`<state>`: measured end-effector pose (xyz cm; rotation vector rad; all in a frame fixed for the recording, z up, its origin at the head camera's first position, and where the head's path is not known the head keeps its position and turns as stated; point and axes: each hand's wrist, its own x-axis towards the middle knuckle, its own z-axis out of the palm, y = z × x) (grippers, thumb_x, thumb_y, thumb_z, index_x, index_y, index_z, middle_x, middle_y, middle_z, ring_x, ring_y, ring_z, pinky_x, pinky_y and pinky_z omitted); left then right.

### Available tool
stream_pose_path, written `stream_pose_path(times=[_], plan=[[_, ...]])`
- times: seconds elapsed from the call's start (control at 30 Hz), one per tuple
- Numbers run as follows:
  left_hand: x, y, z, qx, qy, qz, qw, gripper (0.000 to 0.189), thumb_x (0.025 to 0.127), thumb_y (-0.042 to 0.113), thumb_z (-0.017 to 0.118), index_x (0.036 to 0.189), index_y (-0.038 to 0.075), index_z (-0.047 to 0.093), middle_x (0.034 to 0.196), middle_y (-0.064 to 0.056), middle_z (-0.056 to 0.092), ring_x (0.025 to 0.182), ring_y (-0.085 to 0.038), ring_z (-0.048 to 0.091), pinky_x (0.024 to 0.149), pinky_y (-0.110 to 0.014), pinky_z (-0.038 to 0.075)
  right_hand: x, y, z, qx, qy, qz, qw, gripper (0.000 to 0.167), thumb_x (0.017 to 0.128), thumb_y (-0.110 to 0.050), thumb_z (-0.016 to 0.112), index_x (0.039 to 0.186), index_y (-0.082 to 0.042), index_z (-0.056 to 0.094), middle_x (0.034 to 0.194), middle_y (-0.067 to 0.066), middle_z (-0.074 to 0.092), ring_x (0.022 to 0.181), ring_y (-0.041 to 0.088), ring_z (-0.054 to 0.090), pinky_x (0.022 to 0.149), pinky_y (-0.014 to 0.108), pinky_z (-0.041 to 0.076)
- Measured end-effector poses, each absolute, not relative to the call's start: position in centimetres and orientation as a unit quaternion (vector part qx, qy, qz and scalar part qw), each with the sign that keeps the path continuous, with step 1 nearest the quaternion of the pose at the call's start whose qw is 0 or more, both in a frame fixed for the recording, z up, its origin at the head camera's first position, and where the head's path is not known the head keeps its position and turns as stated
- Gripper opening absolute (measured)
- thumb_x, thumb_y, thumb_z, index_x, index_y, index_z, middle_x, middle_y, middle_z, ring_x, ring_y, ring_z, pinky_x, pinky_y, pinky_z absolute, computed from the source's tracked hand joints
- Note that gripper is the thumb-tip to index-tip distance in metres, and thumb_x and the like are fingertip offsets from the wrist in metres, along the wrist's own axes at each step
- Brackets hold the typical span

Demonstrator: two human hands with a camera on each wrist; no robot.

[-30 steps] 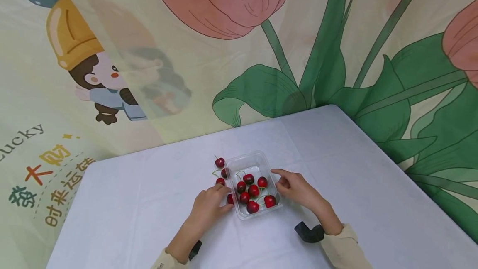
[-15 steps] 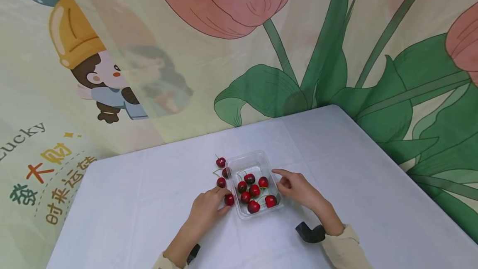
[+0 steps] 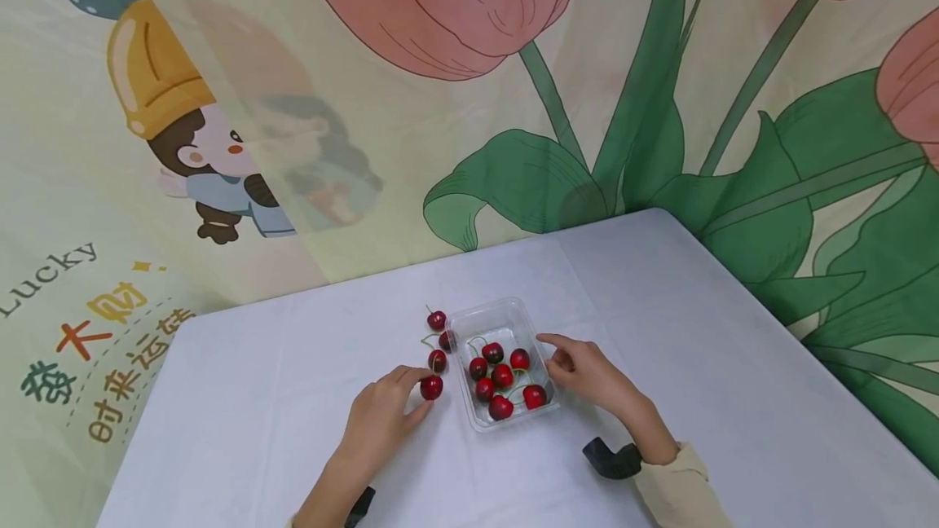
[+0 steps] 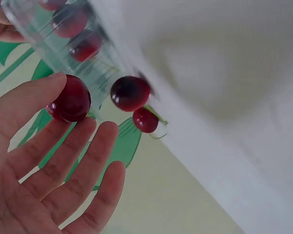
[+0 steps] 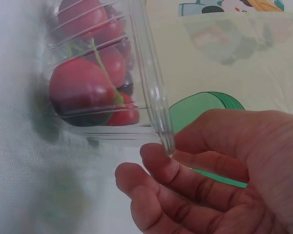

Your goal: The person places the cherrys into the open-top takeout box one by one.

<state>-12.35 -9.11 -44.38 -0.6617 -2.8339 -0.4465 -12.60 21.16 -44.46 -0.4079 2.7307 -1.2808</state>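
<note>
My left hand (image 3: pixel 381 418) pinches a dark red cherry (image 3: pixel 431 387) between thumb and fingertips, left of a clear plastic container (image 3: pixel 480 422). In the left wrist view this cherry (image 4: pixel 74 100) sits at the thumb tip, while the other fingers spread out. Several cherries (image 3: pixel 502 376) lie inside the container, some with green stems. At the container's right side, my right hand (image 3: pixel 583 369) holds the rim with its fingertips; the index finger stretches along the edge. The right wrist view shows thumb and fingers of the right hand (image 5: pixel 210 170) around the container's rim corner (image 5: pixel 167 141).
Three loose cherries, the farthest one (image 3: pixel 436 320), the middle one (image 3: pixel 447 341) and the nearest one (image 3: pixel 437 361), lie in a row along the container's left side. A white cloth covers the table (image 3: pixel 293 398). Behind it hangs a printed curtain (image 3: pixel 381 186) with tulips.
My left hand has moved left, drawing the pinched cherry away from the container's left wall. The right hand and container have stayed in place.
</note>
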Motion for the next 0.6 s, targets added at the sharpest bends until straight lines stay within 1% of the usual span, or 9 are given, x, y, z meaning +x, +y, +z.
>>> stream_pose_path(times=[0.13,0.3,0.5,0.6], plan=[[-12.2,-9.0,-43.7,-0.233,-0.953,-0.154,0.118,0.034,0.075,0.020,0.085,0.105,0.012,0.072,0.099,-0.004,0.071,0.082,-0.020,0.069,0.066,-0.033,0.057,-12.5,21.1,-44.4,-0.132,0.896,-0.421,0.050,0.039,0.091,0.001,0.060,0.129,0.010,0.054,0.074,0.000,0.058,0.063,0.009,0.048,0.055,0.020,0.046],[-12.1,-7.8,-43.0,-0.256,-0.947,-0.150,0.124,0.035,0.075,0.021,0.085,0.105,0.011,0.071,0.099,-0.005,0.071,0.084,-0.020,0.068,0.068,-0.034,0.057,-12.6,21.3,-44.5,-0.136,0.897,-0.418,0.047,0.039,0.091,0.002,0.060,0.128,0.011,0.054,0.073,0.000,0.057,0.063,0.010,0.048,0.055,0.020,0.046],[-12.3,-5.6,-42.6,-0.284,-0.939,-0.156,0.118,0.034,0.077,0.022,0.083,0.107,0.011,0.071,0.101,-0.005,0.071,0.092,-0.022,0.068,0.080,-0.041,0.055,-12.7,21.3,-44.7,-0.132,0.900,-0.412,0.046,0.039,0.090,0.002,0.059,0.128,0.011,0.054,0.071,-0.002,0.055,0.062,0.009,0.047,0.055,0.020,0.046],[-12.6,-4.7,-42.5,-0.297,-0.935,-0.160,0.110,0.035,0.078,0.023,0.083,0.109,0.011,0.071,0.103,-0.006,0.071,0.095,-0.023,0.067,0.082,-0.042,0.054,-12.7,21.3,-44.7,-0.133,0.899,-0.414,0.048,0.040,0.090,0.001,0.059,0.129,0.011,0.054,0.071,-0.002,0.054,0.062,0.010,0.046,0.055,0.020,0.045]])
